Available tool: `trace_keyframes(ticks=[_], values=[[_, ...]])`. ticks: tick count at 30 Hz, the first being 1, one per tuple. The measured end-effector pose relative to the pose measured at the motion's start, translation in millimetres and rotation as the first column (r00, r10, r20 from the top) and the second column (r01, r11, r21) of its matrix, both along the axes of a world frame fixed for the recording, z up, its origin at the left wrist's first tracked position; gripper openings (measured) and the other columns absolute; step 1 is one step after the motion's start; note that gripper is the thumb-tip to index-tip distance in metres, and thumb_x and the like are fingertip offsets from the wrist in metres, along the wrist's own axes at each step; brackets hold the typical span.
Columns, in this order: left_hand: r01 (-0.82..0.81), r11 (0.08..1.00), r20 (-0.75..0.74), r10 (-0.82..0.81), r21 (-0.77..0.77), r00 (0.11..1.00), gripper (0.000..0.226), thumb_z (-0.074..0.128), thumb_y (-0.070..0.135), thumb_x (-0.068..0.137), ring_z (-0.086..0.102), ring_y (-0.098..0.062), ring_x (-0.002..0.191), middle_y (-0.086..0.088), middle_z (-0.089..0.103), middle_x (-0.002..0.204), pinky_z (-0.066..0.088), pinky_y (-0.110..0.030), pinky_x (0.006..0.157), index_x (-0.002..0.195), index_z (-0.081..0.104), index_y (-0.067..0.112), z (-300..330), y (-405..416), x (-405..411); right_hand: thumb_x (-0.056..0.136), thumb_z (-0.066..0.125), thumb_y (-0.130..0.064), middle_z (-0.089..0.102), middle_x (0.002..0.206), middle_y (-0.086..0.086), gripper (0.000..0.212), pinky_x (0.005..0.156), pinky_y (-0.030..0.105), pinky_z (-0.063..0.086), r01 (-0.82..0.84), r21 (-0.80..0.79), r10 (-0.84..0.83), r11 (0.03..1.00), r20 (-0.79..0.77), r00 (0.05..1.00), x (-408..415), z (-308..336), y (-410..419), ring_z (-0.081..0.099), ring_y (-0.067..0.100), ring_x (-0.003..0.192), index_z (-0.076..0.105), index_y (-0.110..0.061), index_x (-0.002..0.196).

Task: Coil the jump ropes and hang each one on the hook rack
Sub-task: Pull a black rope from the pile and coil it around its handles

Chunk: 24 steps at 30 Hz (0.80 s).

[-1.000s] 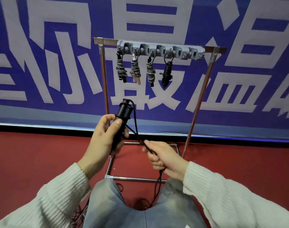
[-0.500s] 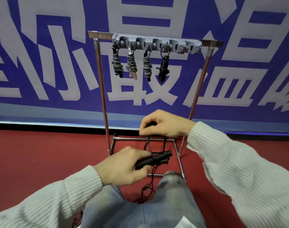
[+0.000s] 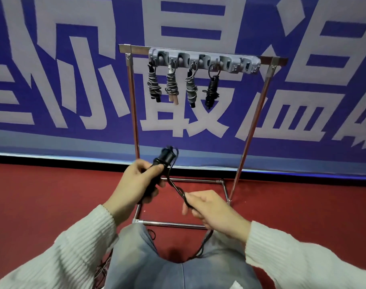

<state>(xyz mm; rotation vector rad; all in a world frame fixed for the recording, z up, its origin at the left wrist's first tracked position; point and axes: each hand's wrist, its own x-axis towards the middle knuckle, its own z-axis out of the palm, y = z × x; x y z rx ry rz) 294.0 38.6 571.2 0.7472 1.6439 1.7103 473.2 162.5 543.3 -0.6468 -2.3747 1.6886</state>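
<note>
The left hand [image 3: 136, 184] curls its fingers and thumb round the black plastic handles of a black jump rope [image 3: 159, 170], holding them tilted up and away, the handle tops just in front of the left leg of a chrome tube stand [image 3: 134, 113]. From the handles the thin black cord [image 3: 177, 190] runs down and to the right into the right hand [image 3: 211, 209], whose fingers are curled and pinch the cord; past that hand the cord drops loosely over the blue denim knees [image 3: 177, 272]. On the stand's top bar sits a grey plastic hook rack [image 3: 203, 60]. Four coiled ropes hang from it side by side: a grey rope with black handles [image 3: 154, 86] at the left, a grey rope with pale wooden handles [image 3: 172, 86] next, another grey rope with a black handle [image 3: 190, 88], then a black coiled rope [image 3: 211, 90]. The rack's right end holds nothing. The stand rests on a red floor [image 3: 42, 205] before a blue banner with large white characters [image 3: 52, 59]. Both arms wear white ribbed sleeves [image 3: 303, 257].
</note>
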Motion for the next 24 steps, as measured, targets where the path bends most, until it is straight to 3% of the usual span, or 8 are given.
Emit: trace_keyframes(ticks=[2,4,7,9,12,15,19,24], values=[[-0.041,0.992,-0.11,0.029,-0.117,0.994,0.026,0.065,0.025,0.098,0.045,-0.021,0.046,-0.011,0.07,0.068,0.03,-0.024,0.041,0.098,0.041,0.015,-13.3,4.3,-9.7,0.104,0.05,-0.044,0.047,0.053,-0.009,0.032,0.053,0.029,0.034,-0.046,0.336,0.026,0.941,0.064,0.998,6.2,6.4,5.2,0.038,0.006,0.049,0.073,-0.027,0.088],[-0.059,0.967,-0.399,-0.047,-0.248,0.916,0.013,0.064,0.028,0.098,0.059,-0.02,0.053,-0.002,0.074,0.074,0.042,-0.027,0.049,0.107,0.055,0.025,-29.6,8.2,-10.9,0.101,0.052,-0.042,0.061,0.065,-0.004,0.027,0.062,0.034,0.045,-0.191,0.596,0.095,0.78,0.189,0.977,7.3,16.8,8.5,0.051,0.009,0.058,0.069,-0.023,0.093],[-0.023,0.892,-0.755,-0.368,-0.452,0.543,0.021,0.059,0.04,0.095,0.07,-0.022,0.082,0.005,0.075,0.091,0.052,-0.034,0.07,0.115,0.062,0.035,-43.5,10.6,2.2,0.097,0.055,-0.04,0.067,0.079,-0.004,0.02,0.073,0.04,0.052,-0.376,0.801,0.195,0.466,0.322,0.926,-3.7,41.2,16.7,0.063,0.023,0.078,0.067,-0.024,0.093],[0.147,0.848,-0.744,-0.519,-0.509,0.421,0.013,0.056,0.039,0.092,0.063,-0.016,0.068,0.007,0.069,0.077,0.046,-0.031,0.063,0.103,0.061,0.032,-38.0,7.1,20.8,0.095,0.064,-0.036,0.068,0.081,-0.01,0.014,0.079,0.037,0.053,-0.423,0.731,0.245,0.535,0.345,0.906,-13.1,59.4,31.5,0.063,0.015,0.08,0.073,-0.026,0.097],[0.323,0.826,-0.743,-0.56,-0.462,0.368,0.01,0.056,0.03,0.088,0.05,-0.017,0.052,-0.001,0.059,0.062,0.038,-0.029,0.052,0.085,0.058,0.021,-19.4,-3.3,38.8,0.09,0.077,-0.022,0.072,0.086,-0.005,0.009,0.081,0.029,0.053,-0.414,0.427,0.363,0.804,0.2,0.91,-18.3,71.0,53.2,0.066,0.011,0.082,0.076,-0.018,0.097],[0.418,0.839,-0.729,-0.524,-0.35,0.441,0.011,0.055,0.022,0.086,0.048,-0.016,0.05,-0.003,0.061,0.065,0.038,-0.028,0.051,0.092,0.064,0.024,-6.1,-14.5,44.7,0.086,0.08,-0.018,0.067,0.082,0.001,0.012,0.071,0.035,0.047,-0.323,0.163,0.332,0.932,-0.036,0.942,-13.8,52.6,57.4,0.058,0.021,0.074,0.072,-0.02,0.095],[0.309,0.95,-0.621,-0.272,-0.05,0.735,0.021,0.057,0.029,0.083,0.047,-0.011,0.055,-0.009,0.066,0.074,0.039,-0.029,0.054,0.102,0.064,0.031,-1.7,-22.0,55.4,0.097,0.056,-0.017,0.053,0.062,-0.003,0.01,0.04,0.016,0.023,-0.239,-0.365,0.196,0.9,-0.151,0.969,-8.5,19.3,42.1,0.034,0.004,0.041,0.066,-0.019,0.094],[0.084,0.989,-0.129,-0.068,0.123,0.989,0.032,0.069,0.02,0.086,0.031,-0.016,0.05,-0.017,0.054,0.063,0.026,-0.027,0.045,0.092,0.038,0.022,-8.8,-6.6,46.1,0.106,0.051,-0.033,0.04,0.06,-0.005,0.019,0.035,0.016,0.015,-0.047,-0.416,0.035,0.908,-0.036,0.999,-6.6,4.6,17.8,0.023,0.003,0.04,0.058,-0.015,0.105]])
